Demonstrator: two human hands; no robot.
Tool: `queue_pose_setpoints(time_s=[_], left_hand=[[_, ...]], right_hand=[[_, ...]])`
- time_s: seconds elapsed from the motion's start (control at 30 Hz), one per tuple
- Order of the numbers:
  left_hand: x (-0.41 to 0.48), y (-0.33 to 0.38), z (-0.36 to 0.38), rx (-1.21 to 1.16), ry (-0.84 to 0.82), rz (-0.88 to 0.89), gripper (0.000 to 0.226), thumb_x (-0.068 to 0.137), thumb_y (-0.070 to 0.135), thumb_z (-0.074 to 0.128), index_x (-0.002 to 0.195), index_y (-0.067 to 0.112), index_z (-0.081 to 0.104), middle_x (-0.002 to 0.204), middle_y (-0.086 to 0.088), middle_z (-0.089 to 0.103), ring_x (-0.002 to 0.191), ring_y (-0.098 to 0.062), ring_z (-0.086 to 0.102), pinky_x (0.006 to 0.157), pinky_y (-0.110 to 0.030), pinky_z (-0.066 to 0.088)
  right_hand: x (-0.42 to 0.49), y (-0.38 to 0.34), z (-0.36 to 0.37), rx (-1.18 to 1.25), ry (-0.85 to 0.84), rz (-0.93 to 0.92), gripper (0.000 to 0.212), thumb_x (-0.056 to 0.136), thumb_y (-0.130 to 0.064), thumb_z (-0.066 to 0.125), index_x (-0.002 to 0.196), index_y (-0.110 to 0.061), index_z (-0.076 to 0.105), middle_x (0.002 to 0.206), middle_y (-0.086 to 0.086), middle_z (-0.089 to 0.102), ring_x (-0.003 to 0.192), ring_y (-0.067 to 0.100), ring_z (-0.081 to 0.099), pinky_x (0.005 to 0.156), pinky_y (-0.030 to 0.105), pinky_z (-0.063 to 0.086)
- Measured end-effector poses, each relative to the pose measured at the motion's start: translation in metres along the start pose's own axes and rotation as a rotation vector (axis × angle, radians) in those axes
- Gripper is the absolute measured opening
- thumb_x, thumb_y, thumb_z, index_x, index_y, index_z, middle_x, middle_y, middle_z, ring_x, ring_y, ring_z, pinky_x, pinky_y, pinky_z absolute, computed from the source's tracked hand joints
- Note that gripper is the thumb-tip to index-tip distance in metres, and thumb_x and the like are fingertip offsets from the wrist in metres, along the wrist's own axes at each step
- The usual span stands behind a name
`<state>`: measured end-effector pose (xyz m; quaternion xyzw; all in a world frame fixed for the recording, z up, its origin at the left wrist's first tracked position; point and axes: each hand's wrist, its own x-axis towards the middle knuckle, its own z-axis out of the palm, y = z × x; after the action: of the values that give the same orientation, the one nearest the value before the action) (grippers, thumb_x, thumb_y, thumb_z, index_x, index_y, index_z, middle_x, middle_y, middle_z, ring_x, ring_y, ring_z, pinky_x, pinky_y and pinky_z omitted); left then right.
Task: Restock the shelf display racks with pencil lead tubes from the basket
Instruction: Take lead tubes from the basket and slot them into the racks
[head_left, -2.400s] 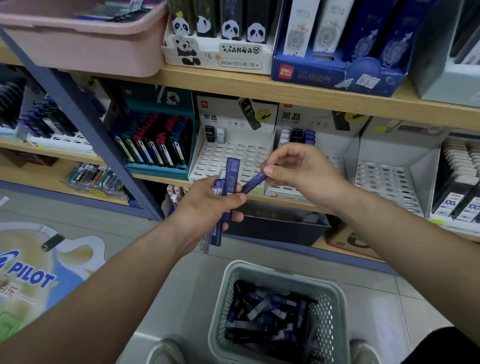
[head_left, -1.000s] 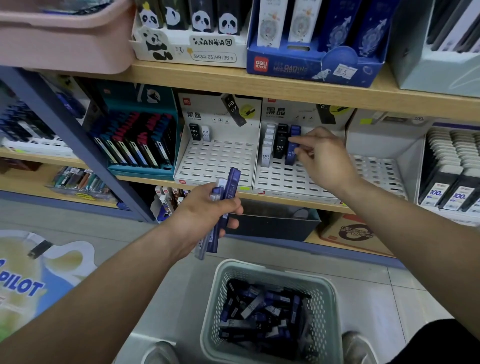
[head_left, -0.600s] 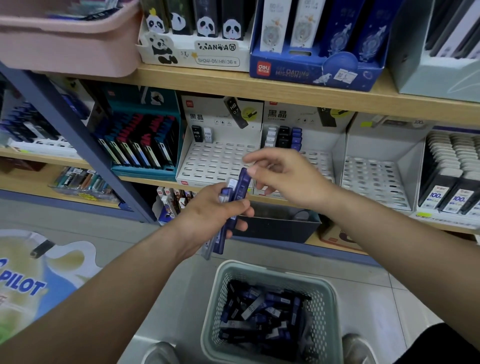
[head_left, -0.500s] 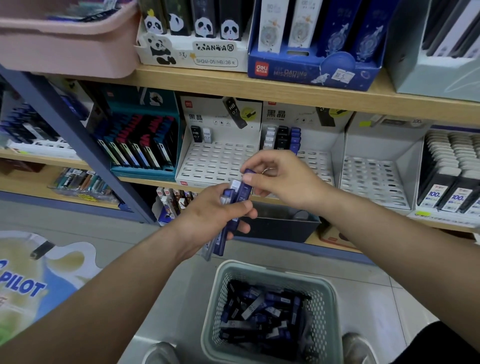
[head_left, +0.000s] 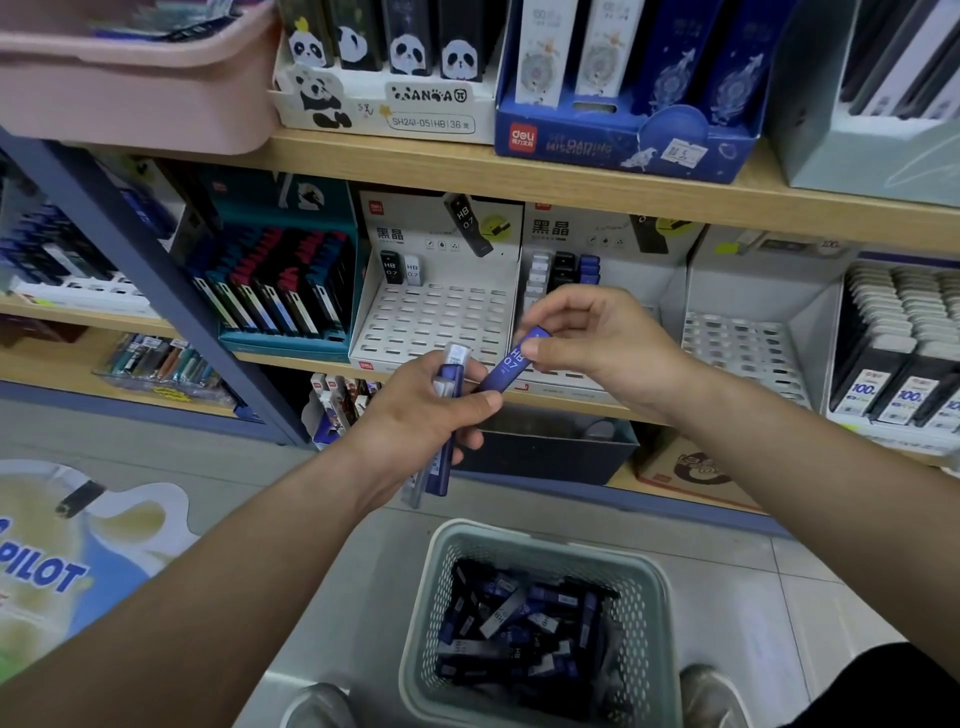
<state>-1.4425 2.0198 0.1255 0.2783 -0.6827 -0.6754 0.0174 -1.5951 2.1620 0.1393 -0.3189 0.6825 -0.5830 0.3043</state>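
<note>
My left hand (head_left: 426, 410) grips a small bunch of lead tubes (head_left: 445, 415), blue and clear, held upright in front of the shelf. My right hand (head_left: 597, 338) pinches the top end of one blue HB 0.7 tube (head_left: 511, 366), which slants down toward the bunch. Behind my hands stand two white slotted display racks: the left rack (head_left: 436, 317) holds two tubes at its back row, the right rack (head_left: 566, 270) holds white, black and blue tubes at its back. A grey-green basket (head_left: 540, 551) with several tubes sits on the floor between my feet.
A third slotted rack (head_left: 743, 348) stands further right, beside boxed black leads (head_left: 898, 343). A teal display of pens (head_left: 275, 291) is left of the racks. The wooden upper shelf (head_left: 519, 171) carries panda and blue boxes and a pink bin (head_left: 130, 88).
My right hand set a blue tube into the right rack's back row, came back to the bunch, and has drawn one blue tube up and out of it.
</note>
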Motion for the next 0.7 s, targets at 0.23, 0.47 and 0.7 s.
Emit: queue_pose_setpoints(time_s=[0.23,0.47,0.7], left_hand=[[0.003,-0.004,0.002,0.022,0.063,-0.053,0.029,0.087,0.02,0.077,0.11,0.009,0.062,0.076,-0.004,0.062,0.052,-0.012,0.054,0.051,-0.026,0.051],[0.004,-0.009,0.0,-0.024,0.026,-0.116,0.021,0.089,0.012,0.074,0.106,0.009,0.061,0.077,-0.005,0.061,0.057,-0.016,0.053,0.058,-0.031,0.052],[0.002,-0.004,0.003,-0.175,-0.018,-0.189,0.028,0.09,-0.005,0.065,0.114,0.008,0.056,0.076,-0.008,0.055,0.057,-0.016,0.055,0.058,-0.03,0.052]], right_hand=[[-0.002,0.001,-0.025,-0.012,0.226,0.043,0.026,0.077,0.001,0.08,0.095,-0.015,0.07,0.085,0.006,0.074,0.08,0.021,0.072,0.074,0.037,0.061],[0.009,0.018,-0.055,-0.497,0.48,-0.143,0.021,0.084,-0.008,0.077,0.093,-0.026,0.07,0.085,-0.011,0.068,0.081,0.008,0.064,0.08,0.017,0.054],[0.011,0.028,-0.059,-0.614,0.509,-0.142,0.015,0.086,-0.006,0.074,0.094,-0.018,0.073,0.081,-0.012,0.065,0.072,-0.002,0.06,0.07,0.002,0.045]])
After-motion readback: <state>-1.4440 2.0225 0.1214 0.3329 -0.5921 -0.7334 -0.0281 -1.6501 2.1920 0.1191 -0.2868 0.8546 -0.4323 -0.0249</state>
